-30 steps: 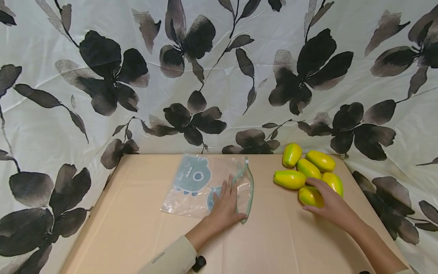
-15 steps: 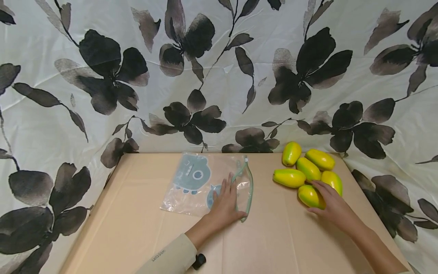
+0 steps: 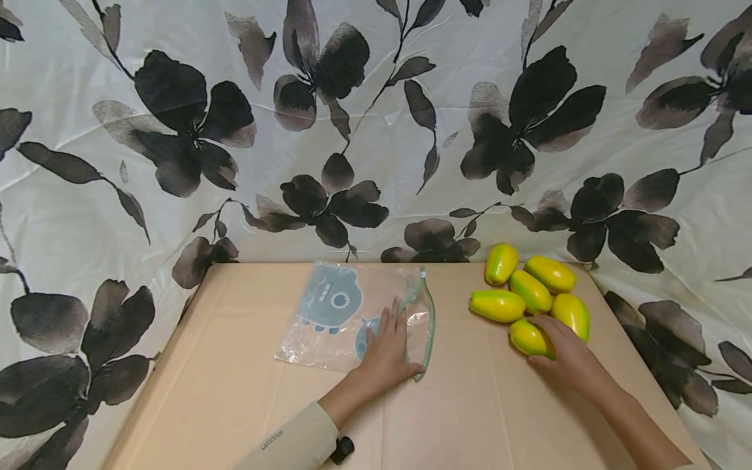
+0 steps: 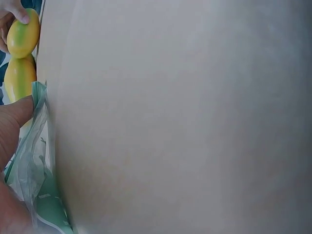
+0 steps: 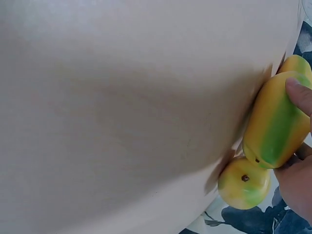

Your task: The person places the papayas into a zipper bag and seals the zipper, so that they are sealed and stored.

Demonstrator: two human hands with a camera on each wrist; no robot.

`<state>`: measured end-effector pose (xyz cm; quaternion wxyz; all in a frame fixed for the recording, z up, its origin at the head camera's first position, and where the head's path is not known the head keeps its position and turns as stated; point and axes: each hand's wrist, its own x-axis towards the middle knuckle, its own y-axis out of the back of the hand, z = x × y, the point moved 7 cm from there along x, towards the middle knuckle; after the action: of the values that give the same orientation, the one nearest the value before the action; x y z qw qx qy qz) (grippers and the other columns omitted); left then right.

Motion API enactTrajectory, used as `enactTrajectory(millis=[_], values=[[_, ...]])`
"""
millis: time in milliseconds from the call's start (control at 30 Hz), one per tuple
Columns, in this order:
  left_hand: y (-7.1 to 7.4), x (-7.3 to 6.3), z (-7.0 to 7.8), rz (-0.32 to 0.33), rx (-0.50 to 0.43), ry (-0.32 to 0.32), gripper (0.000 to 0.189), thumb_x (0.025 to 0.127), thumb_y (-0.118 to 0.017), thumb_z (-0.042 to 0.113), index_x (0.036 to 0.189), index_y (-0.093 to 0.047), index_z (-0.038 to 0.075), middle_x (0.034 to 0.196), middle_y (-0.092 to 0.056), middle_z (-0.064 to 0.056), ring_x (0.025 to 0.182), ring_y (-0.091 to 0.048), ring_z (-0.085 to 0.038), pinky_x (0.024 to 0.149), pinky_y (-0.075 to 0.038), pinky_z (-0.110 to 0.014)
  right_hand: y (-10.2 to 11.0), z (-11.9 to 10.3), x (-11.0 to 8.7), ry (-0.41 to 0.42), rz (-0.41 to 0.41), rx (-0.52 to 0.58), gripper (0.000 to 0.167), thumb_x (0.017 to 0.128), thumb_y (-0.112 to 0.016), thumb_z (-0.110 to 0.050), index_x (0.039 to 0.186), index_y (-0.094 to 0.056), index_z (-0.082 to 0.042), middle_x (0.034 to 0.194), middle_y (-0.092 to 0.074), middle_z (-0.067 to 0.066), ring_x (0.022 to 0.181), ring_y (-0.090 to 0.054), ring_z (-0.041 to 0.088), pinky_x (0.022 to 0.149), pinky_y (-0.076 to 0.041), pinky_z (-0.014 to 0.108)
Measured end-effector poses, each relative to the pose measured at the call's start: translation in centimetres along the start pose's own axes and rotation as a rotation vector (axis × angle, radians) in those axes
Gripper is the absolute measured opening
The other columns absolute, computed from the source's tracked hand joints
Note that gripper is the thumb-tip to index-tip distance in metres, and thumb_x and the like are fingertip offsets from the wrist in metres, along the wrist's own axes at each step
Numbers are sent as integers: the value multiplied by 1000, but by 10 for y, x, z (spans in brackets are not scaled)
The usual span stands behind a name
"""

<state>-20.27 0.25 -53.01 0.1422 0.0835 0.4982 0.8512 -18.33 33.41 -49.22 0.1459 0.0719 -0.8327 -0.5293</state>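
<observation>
A clear plastic zip bag (image 3: 320, 349) with blue cartoon prints and a green zip edge lies flat near the middle of the table. My left hand (image 3: 384, 352) rests on its right part, fingers extended, the thumb at the green edge (image 4: 39, 90). On the right, my right hand (image 3: 568, 349) grips a yellow-green papaya (image 3: 529, 338) at the near side of a group. In the right wrist view the thumb lies on top of this papaya (image 5: 273, 122), with fingers curled beneath it. A second papaya (image 5: 243, 183) shows its stem end just beside it.
Several more papayas, among them one at the left (image 3: 497, 306) and one at the back (image 3: 501, 264), lie close together at the table's back right. The tan tabletop (image 3: 235, 405) meets a floral cloth (image 3: 411, 143) behind it.
My right hand has shifted its hold on the near papaya, which has tilted slightly and moved a little left. My left hand and the bag stay in place.
</observation>
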Motion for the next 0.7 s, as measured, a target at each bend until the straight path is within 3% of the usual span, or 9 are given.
enactTrajectory(millis=[533,700], values=[[1,0,2,4,-15,-6,133,69,-94,50,165,-14,5,175,3,-12,159,-12,-44,109,-23,-82,-3,0,-3,16,4,-24,77,78,-90,-18,144,-53,-6,136,-56,16,123,-54,40,101,-45,64],[2,0,1,3,1,-5,133,68,-94,51,164,-17,3,175,1,-13,159,-15,-44,108,-27,-82,3,-8,-4,54,48,-38,75,77,-91,-19,143,-55,-9,137,-56,15,123,-54,36,98,-47,59]])
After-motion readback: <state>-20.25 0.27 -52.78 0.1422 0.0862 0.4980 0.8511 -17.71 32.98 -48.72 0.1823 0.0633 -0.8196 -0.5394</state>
